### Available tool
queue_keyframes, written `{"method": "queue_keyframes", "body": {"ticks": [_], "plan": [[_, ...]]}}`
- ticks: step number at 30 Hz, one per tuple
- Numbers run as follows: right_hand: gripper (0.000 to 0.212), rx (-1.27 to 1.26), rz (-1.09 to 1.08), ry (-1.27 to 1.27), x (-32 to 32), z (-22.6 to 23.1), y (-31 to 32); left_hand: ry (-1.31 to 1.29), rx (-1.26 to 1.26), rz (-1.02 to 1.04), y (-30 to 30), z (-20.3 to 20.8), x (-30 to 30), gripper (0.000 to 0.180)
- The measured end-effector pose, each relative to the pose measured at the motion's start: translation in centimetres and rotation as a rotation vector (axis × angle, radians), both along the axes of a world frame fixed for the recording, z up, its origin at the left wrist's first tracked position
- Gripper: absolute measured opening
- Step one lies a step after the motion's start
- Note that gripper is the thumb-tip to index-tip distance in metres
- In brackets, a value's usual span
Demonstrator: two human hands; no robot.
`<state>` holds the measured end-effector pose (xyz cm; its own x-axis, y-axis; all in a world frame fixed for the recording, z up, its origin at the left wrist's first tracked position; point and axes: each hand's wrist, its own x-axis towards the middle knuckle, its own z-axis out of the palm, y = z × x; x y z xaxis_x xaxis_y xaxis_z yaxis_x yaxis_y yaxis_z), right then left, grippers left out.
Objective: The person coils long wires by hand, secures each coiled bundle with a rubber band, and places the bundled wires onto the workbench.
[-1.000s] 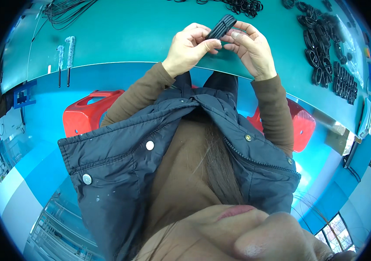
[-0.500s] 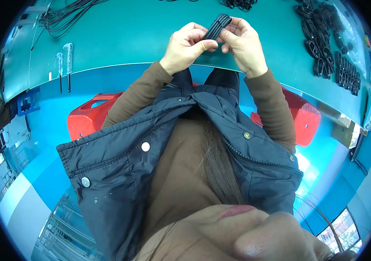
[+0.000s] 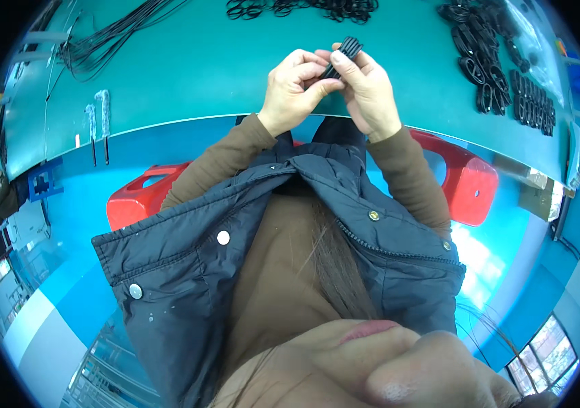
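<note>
- We've got a green table (image 3: 188,75) across the upper half of the frame, its near edge curving just below our wrists
- Two red stools below that edge: one (image 3: 144,204) at middle left, one (image 3: 470,183) at middle right, partly behind our right sleeve (image 3: 409,170)
- Heap of black coiled cables (image 3: 477,58) at upper right, with a neater row of black coils (image 3: 533,102) just beside it
- Spread of loose black cables (image 3: 110,41) at upper left, well apart from our hands; more black loops (image 3: 344,8) along the top edge, cut off by the frame
- Our left hand (image 3: 290,92), upper centre: thumb and fingers pinch the lower end of the bundle
- Our right hand (image 3: 371,95), just beside it: thumb pressed across the bundle's face, fingers curled behind; their exact contact is hidden from us
- Two slim tools (image 3: 103,115) with pale wrapped tops and dark ends, at left, overhanging the table edge
- Black cable bundle (image 3: 350,47), upper centre, between both hands; long axis slants lower left to upper right, free end up and away from the left fingertips, right thumb closer to that end; neither hand is nearer overall, both touch it
</note>
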<state>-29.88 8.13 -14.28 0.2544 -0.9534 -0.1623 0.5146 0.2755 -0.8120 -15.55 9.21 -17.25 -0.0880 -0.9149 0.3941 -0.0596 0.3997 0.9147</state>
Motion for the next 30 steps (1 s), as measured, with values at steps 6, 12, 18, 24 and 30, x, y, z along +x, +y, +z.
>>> {"method": "queue_keyframes", "body": {"ticks": [6,12,18,24,30], "plan": [[0.042,-0.079,-0.012,0.039,-3.0,0.8,1.0,-0.156,-0.076,-0.152,-0.4,1.0,-1.6,0.012],[0.039,-0.065,-0.049,-0.145,-6.3,1.7,2.1,-0.169,-0.097,-0.222,-0.3,2.0,-4.9,0.016],[0.043,-0.110,-0.119,-0.151,-8.7,1.6,3.0,-0.213,-0.154,-0.244,0.1,2.6,-7.6,0.019],[0.047,-0.398,-0.217,0.114,-12.3,0.9,2.6,-0.229,-0.067,-0.278,0.9,3.3,-8.4,0.020],[0.035,-0.810,-0.364,0.754,-12.9,1.7,2.5,-0.258,-0.104,-0.290,2.0,3.4,-9.1,0.019]]}}
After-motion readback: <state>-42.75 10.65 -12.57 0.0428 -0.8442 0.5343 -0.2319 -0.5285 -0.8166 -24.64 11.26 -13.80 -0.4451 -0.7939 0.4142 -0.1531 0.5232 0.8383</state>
